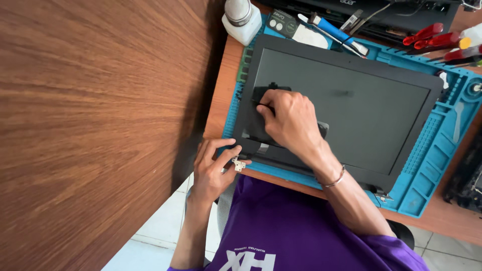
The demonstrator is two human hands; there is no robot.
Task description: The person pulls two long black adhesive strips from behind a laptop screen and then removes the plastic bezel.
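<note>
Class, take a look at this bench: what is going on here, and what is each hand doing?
A person leans over a laptop screen panel lying flat on a blue repair mat. The right hand presses a small dark tool onto the screen near its left side. The left hand grips the panel's lower left corner beside a metal hinge. Red-handled screwdrivers and a white bottle sit along the far edge.

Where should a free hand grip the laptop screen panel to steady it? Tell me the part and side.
Grip the laptop screen panel by its bare far-right bezel edge, coming from the right. It lies flat on the blue repair mat; the left hand already pinches the near-left hinge corner and the right hand presses the glass at left.
</note>
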